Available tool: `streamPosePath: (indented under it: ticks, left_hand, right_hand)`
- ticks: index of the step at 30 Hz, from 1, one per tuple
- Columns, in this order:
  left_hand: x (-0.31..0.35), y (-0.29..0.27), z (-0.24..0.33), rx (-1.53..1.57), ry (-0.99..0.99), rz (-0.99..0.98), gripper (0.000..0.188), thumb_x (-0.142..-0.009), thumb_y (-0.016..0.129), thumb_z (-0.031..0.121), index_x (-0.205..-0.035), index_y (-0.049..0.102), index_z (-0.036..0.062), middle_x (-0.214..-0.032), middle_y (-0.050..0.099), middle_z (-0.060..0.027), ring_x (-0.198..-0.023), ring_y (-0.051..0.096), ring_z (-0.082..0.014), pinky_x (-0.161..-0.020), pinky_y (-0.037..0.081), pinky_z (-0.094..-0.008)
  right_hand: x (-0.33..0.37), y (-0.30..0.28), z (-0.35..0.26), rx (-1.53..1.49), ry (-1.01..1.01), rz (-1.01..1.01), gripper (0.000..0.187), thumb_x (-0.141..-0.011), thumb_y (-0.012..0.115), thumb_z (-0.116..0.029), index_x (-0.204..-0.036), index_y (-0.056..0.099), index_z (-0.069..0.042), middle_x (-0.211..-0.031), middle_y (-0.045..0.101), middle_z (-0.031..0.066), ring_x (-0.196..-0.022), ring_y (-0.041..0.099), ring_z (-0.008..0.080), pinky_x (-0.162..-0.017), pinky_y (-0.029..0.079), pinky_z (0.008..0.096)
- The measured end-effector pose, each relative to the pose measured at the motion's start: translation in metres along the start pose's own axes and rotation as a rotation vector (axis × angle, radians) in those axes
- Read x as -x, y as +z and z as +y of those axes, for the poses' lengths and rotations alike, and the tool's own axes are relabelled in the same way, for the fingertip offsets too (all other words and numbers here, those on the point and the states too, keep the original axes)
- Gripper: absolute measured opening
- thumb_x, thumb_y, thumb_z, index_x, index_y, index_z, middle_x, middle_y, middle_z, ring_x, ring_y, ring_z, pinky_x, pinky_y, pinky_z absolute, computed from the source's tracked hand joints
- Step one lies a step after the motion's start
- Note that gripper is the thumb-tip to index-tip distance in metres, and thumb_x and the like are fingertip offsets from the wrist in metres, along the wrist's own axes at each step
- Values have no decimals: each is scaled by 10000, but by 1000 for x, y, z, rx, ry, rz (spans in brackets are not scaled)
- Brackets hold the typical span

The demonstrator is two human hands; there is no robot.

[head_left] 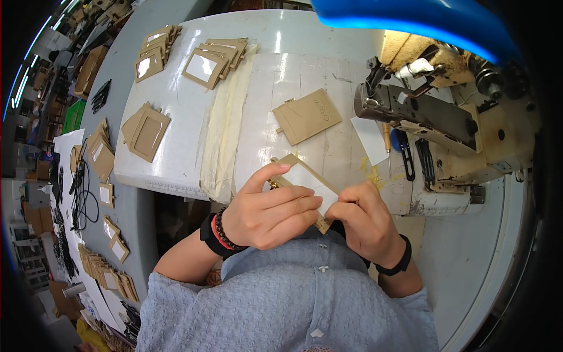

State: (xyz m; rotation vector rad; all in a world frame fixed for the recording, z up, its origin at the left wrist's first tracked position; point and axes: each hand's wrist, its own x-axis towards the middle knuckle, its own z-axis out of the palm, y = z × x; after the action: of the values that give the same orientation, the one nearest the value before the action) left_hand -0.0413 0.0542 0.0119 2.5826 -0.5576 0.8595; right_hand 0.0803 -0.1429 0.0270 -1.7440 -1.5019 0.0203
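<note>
Nearest us, our left hand (pixel 271 209) holds the tan holder (pixel 308 178), fingers partly closed across its face; our right hand (pixel 365 220) pinches its right edge. We judge the step as edge work; next calls for steady support. Farther, another holder (pixel 307 117) lies on the counter (pixel 186 108).

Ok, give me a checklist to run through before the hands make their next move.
1. Left hand gripping the held tan holder: ok, thumb and fingers are on it.
2. Right hand pinching the holder's edge: cannot tell, fingertips are hidden.
3. Second tan holder apart from both hands: ok, it lies beyond them.
4. Wooden-handled awl apart from both hands: ok.
5. Underside of held holder: cannot tell, out of sight.
</note>
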Motion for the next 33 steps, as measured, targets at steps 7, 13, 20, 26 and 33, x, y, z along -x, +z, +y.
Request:
streamPosePath:
  ticks: [7,13,20,26,33]
  left_hand:
    - [-2,0,1,1,1,6,39,-897,671,167,-912,706,158,-985,764,14,-956,719,-124,-1098,351,-475]
    - [-3,-1,0,-1,7,-9,41,-893,669,166,-913,703,157,-993,762,14,-954,719,-126,-1097,353,-476]
    - [-7,-1,-1,35,-9,-57,83,-860,685,148,-936,704,120,-959,743,-1,-901,707,-131,-1042,420,-473]
    - [-13,5,-13,78,-72,-209,107,-807,697,84,-911,690,106,-809,669,-10,-778,660,-157,-1005,450,-466]
    - [-9,21,-22,223,-190,-221,153,-776,747,72,-911,692,121,-745,619,-9,-757,638,-181,-1011,432,-443]
  right_hand:
    - [1,-1,-1,25,-5,-7,219,-735,689,21,-944,652,-33,-945,564,81,-801,552,248,-721,486,337]
    - [1,-3,-2,29,-2,-17,215,-737,693,2,-947,658,-33,-949,567,77,-811,554,247,-738,484,341]
    - [-2,-6,-3,50,5,-55,197,-751,681,11,-943,663,-29,-937,567,89,-828,566,251,-749,480,346]
    - [5,9,27,-204,138,-67,179,-767,649,103,-921,655,11,-889,550,110,-828,567,272,-728,481,344]
    - [9,16,40,-378,350,-74,134,-831,648,103,-904,675,-5,-852,556,91,-751,571,206,-686,470,303]
